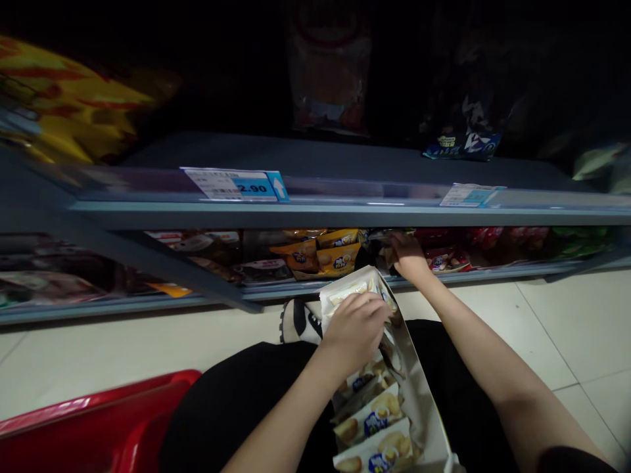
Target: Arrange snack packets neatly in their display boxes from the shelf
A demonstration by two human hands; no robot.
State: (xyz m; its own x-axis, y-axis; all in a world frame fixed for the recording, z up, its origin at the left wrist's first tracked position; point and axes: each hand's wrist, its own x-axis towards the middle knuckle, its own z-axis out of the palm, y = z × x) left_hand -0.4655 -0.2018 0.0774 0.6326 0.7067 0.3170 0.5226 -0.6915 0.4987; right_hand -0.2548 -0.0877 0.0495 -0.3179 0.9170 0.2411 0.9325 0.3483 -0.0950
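Note:
An open white cardboard box (419,374) stands between my knees, holding a row of white snack packets (377,417) with blue logos. My left hand (357,328) is over the far end of the box, its fingers curled closed on a white snack packet there. My right hand (408,253) reaches into the bottom shelf, beside dark packaging and to the left of red snack packets (446,258). Its fingers are bent; shadow hides what they hold, if anything. Orange and yellow snack packets (338,259) stand on the shelf left of it.
The upper shelf edge (335,213) with price tags (236,185) runs just above my right hand. A red basket (142,401) is at the lower left. My shoe (298,322) is near the box's far end on the tiled floor (552,315).

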